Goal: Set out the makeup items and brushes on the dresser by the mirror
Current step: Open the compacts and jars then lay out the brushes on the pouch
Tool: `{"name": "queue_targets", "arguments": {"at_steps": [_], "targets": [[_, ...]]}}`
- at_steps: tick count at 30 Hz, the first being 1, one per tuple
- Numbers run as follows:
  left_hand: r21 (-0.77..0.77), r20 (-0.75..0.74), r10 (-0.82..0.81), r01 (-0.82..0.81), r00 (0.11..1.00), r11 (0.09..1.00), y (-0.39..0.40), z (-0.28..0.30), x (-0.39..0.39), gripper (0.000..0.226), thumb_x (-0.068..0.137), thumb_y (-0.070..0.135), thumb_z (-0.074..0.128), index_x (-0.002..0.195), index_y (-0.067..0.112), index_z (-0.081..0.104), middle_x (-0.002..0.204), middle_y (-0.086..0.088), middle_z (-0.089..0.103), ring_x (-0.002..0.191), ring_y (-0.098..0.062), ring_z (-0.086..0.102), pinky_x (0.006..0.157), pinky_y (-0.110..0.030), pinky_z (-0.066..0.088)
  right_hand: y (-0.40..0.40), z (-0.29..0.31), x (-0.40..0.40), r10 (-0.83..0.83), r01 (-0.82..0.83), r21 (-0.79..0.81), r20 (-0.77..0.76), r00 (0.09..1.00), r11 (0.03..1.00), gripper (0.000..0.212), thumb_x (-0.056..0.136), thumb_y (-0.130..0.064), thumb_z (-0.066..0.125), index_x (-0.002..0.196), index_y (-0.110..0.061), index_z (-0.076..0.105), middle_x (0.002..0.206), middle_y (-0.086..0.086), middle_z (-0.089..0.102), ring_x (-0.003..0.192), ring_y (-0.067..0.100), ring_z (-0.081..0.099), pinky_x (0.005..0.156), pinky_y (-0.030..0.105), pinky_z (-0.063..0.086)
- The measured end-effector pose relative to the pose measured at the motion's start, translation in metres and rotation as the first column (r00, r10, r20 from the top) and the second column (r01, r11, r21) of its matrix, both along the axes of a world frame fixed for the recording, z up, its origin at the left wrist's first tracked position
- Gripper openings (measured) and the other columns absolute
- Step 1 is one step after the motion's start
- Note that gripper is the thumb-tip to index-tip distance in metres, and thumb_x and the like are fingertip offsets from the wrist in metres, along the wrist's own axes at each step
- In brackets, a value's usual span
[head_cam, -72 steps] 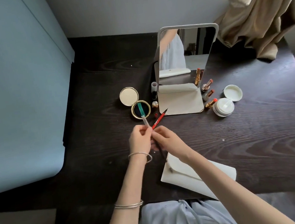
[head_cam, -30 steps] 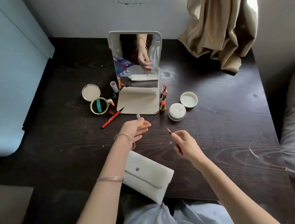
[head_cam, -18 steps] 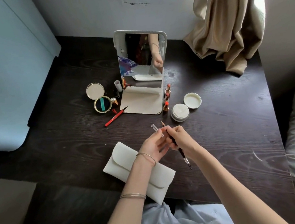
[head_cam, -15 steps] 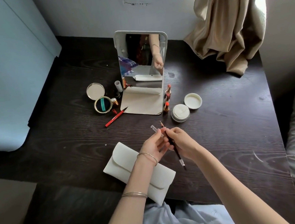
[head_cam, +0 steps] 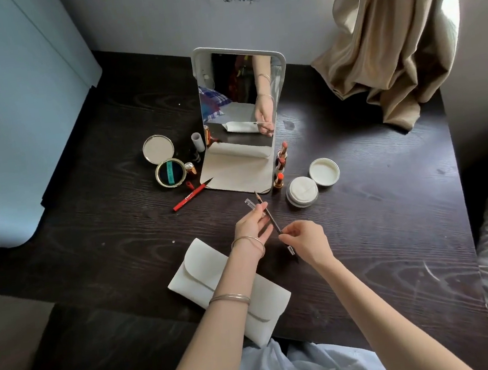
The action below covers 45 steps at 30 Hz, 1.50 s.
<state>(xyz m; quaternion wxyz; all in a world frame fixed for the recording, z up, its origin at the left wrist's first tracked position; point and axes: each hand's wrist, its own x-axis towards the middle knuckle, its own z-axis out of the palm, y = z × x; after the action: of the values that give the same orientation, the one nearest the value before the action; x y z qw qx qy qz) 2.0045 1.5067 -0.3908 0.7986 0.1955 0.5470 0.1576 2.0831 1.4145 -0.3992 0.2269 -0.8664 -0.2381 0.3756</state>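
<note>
Dark wood-grain counter point(head_cam: 378, 230) is carrying a standing mirror point(head_cam: 241, 103) at twelve o'clock, with a white pouch point(head_cam: 197, 269) lying at about seven o'clock from the hands. Between mirror and pouch the right hand point(head_cam: 305, 240) is pinching a slim dark pencil point(head_cam: 269, 215) near its lower end, so that grip is closing on it, while the left hand point(head_cam: 251, 222) is steadying the shaft with straight fingers and pinning a small clear cap point(head_cam: 250, 204), which is poking out at eleven o'clock. I judge the pencil to be light, stiff and thin, its sharpened tip breakable, so holding it at mid-shaft looks safest. The cap seems slippery and easy to drop. How the left thumb is lying is hidden behind the fingers. A small clear piece near the right palm is hard to make out. Lipsticks point(head_cam: 280, 165) at the mirror's right are partly overlapping each other.
</note>
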Motion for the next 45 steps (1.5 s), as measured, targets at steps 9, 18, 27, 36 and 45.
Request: {"name": "queue_targets", "arguments": {"at_steps": [9, 18, 27, 36, 45], "targets": [[0.028, -0.084, -0.12, 0.123, 0.989, 0.992, 0.005, -0.008, 0.008, 0.032, 0.097, 0.019, 0.047, 0.124, 0.005, 0.057, 0.134, -0.009, 0.053, 0.127, -0.024, 0.047, 0.104, -0.038, 0.041, 0.02, -0.012, 0.009, 0.007, 0.008, -0.119, 0.123, 0.992, 0.993, 0.022, 0.087, -0.032, 0.061, 0.105, -0.024, 0.069, 0.105, -0.003, 0.069, 0.103, 0.019, 0.062, 0.081, 0.031, 0.046], [0.007, -0.092, -0.176, 0.178, 0.98, 0.984, 0.005, -0.008, 0.013, 0.031, 0.098, 0.02, 0.046, 0.124, 0.007, 0.057, 0.133, -0.007, 0.055, 0.125, -0.021, 0.049, 0.1, -0.036, 0.042, 0.023, -0.015, 0.01, -0.058, 0.074, -0.111, 0.14, 0.988, 0.991, 0.019, 0.086, -0.03, 0.062, 0.104, -0.023, 0.063, 0.107, -0.003, 0.066, 0.1, 0.019, 0.061, 0.076, 0.028, 0.04], [-0.004, -0.113, -0.176, 0.177, 0.978, 0.984, 0.001, -0.009, 0.012, 0.033, 0.099, 0.02, 0.045, 0.126, 0.007, 0.055, 0.135, -0.007, 0.054, 0.125, -0.021, 0.05, 0.1, -0.035, 0.041, 0.018, -0.018, 0.012, -0.051, 0.069, -0.117, 0.152, 0.987, 0.991, 0.021, 0.085, -0.033, 0.064, 0.103, -0.024, 0.06, 0.105, -0.004, 0.063, 0.098, 0.018, 0.06, 0.074, 0.028, 0.04], [0.117, -0.184, -0.187, 0.211, 0.965, 0.971, 0.002, 0.001, -0.003, 0.028, 0.091, 0.013, 0.058, 0.116, 0.002, 0.064, 0.087, -0.004, 0.059, 0.082, -0.011, 0.057, 0.073, -0.019, 0.053, 0.021, 0.0, 0.008, 0.008, -0.024, 0.307, 0.054, 0.999, 0.951, 0.009, 0.089, -0.018, 0.059, 0.089, -0.023, 0.067, 0.084, -0.002, 0.062, 0.073, 0.005, 0.053, 0.066, 0.016, 0.039], [0.51, -0.543, -0.346, 0.628, 0.765, 0.588, 0.006, 0.02, -0.02, 0.024, 0.086, 0.02, 0.066, 0.109, 0.015, 0.071, 0.098, -0.005, 0.073, 0.091, -0.013, 0.065, 0.085, -0.024, 0.048, 0.029, 0.021, 0.005, 0.048, 0.076, 0.547, -0.21, 0.977, 0.834, 0.018, 0.086, -0.014, 0.065, 0.089, -0.031, 0.068, 0.095, -0.002, 0.065, 0.076, -0.004, 0.055, 0.072, 0.008, 0.043]]}}
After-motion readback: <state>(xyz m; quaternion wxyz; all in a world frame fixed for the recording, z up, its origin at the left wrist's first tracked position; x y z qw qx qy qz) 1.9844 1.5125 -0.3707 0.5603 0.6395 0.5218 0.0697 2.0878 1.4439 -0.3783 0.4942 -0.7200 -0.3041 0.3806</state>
